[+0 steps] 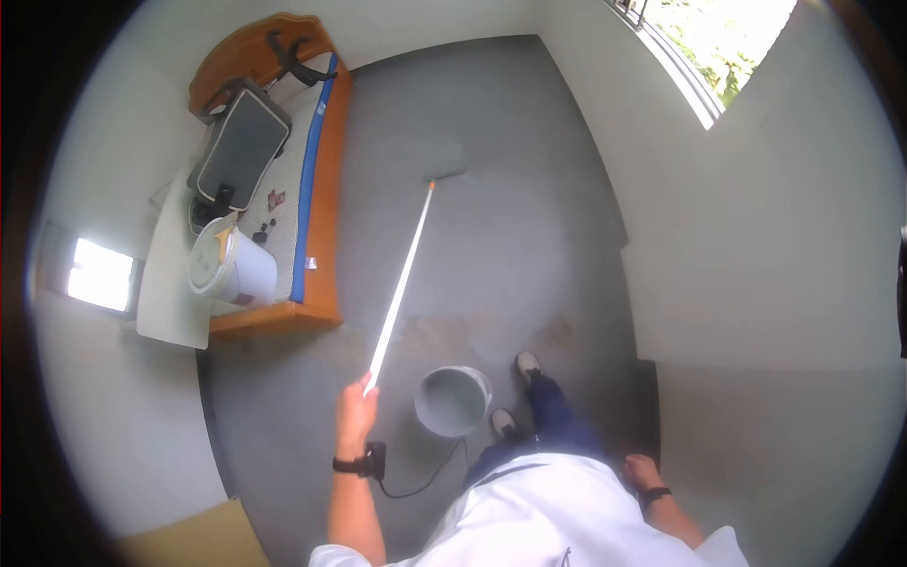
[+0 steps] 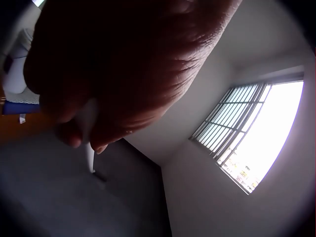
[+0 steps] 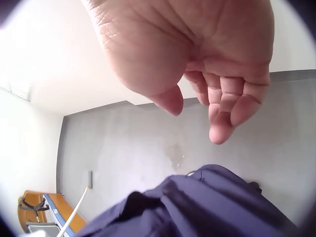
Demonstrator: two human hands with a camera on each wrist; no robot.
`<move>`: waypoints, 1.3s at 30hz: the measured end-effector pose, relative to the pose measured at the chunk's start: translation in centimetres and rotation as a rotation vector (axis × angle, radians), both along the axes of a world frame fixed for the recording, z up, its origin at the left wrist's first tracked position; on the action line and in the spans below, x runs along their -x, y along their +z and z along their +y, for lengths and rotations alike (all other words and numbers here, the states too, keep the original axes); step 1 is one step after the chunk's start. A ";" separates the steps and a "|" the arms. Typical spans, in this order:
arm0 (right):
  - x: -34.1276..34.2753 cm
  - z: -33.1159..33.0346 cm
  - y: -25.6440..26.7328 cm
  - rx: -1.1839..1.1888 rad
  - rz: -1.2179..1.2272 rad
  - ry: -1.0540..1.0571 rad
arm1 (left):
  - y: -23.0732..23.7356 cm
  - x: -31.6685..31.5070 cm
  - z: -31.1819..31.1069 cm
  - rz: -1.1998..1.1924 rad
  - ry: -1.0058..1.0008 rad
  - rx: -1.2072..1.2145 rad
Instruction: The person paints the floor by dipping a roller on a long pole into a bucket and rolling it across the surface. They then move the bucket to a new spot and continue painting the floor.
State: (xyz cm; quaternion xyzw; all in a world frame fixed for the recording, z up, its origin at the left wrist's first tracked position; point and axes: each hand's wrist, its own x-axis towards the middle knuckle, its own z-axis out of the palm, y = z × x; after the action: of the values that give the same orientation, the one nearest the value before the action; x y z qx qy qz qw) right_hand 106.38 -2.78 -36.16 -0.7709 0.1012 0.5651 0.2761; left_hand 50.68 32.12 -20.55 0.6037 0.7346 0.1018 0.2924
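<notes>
My left hand (image 1: 355, 412) grips the near end of a long white pole (image 1: 401, 288), its fingers wrapped round it in the left wrist view. At the pole's far end, past an orange tip, a grey paint roller (image 1: 449, 176) lies on the grey floor (image 1: 510, 236). Beside my right hip hangs my right hand (image 1: 642, 470), holding nothing; the right wrist view shows its fingers (image 3: 230, 94) loosely curled. A round bucket (image 1: 453, 402) stands on the floor between my left hand and my shoes.
An orange wooden bed frame (image 1: 326, 208) runs along the left wall. On its mattress are a grey suitcase (image 1: 246, 146) and a white lidded bucket (image 1: 248, 268). Brownish patches (image 1: 435, 335) mark the floor ahead of the open bucket. A window (image 1: 737, 42) opens in the right wall.
</notes>
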 end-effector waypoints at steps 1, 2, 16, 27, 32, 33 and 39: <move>0.2 -0.7 -0.2 -0.029 -0.003 -0.008 | 2.1 0.4 -1.8 0.010 0.011 0.003; -0.1 -0.4 -0.5 -0.103 -0.017 -0.040 | 3.4 1.4 -3.0 0.000 0.111 0.023; -15.1 25.5 44.3 -0.551 -2.400 -0.101 | 9.8 0.9 6.1 -0.644 0.332 -0.867; -23.3 26.0 51.7 0.311 -2.788 -0.030 | 10.6 -4.7 11.8 -1.029 0.411 -0.992; -21.0 19.7 51.7 0.668 -2.979 0.111 | 9.2 -5.8 12.6 -1.156 0.367 -1.056; -23.2 18.0 50.5 0.792 -2.974 0.117 | 8.9 -6.7 13.8 -1.169 0.330 -1.036; -30.6 14.0 47.4 -0.081 -2.509 -0.300 | 6.4 -8.9 26.1 -1.187 0.341 -0.965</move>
State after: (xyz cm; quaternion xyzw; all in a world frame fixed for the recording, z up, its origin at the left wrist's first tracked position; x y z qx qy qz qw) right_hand 136.96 11.19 11.27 -0.7474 -0.1610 -0.5868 0.2666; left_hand 59.57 58.26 -14.15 0.3873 0.4126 0.7591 0.3217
